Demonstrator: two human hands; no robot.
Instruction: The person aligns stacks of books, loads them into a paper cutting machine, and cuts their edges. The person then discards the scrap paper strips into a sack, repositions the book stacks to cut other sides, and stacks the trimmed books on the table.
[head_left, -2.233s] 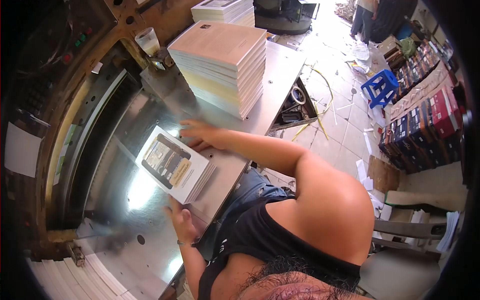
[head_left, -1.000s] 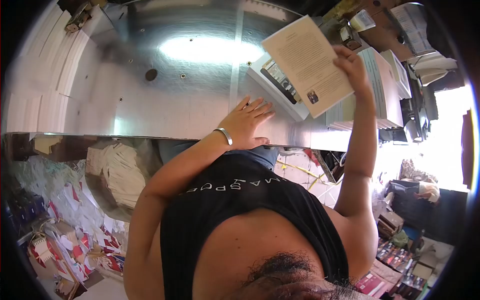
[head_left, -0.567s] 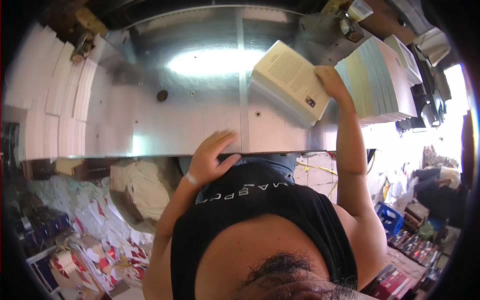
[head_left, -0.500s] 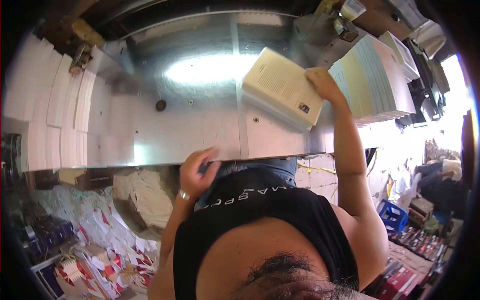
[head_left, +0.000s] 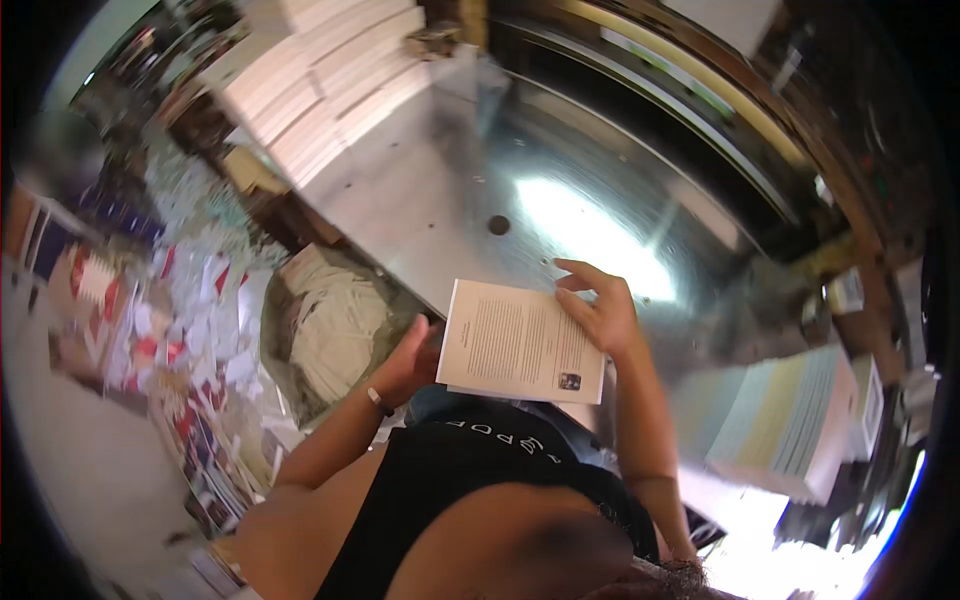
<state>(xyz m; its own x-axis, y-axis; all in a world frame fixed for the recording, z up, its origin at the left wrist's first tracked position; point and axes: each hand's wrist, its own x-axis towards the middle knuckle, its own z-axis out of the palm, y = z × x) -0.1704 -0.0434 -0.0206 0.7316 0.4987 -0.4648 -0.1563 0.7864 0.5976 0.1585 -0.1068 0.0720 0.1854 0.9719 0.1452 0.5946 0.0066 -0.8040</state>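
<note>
A book [head_left: 510, 345] with a cream page of printed text and a small photo faces up in front of my body, beside the near edge of the metal table [head_left: 400, 200]. At its left edge is my left hand [head_left: 408, 362], thumb up and the other fingers partly hidden behind the book. My right hand [head_left: 603, 308] grips the upper right part. Its thumb lies on the printed face, the index finger stretches past the far edge, and the remaining fingers are largely hidden.
Tall stacks of white paper blocks [head_left: 330, 85] stand at the table's far left. A stack of books [head_left: 780, 420] is at the right. Below the table, a sack of pale material [head_left: 335, 320] stands beside scattered paper scraps [head_left: 200, 320].
The view has turned. The book has come from the table beside the right-hand stack to the near edge, close to my body. My left hand, apart from it before, is now at its left edge.
</note>
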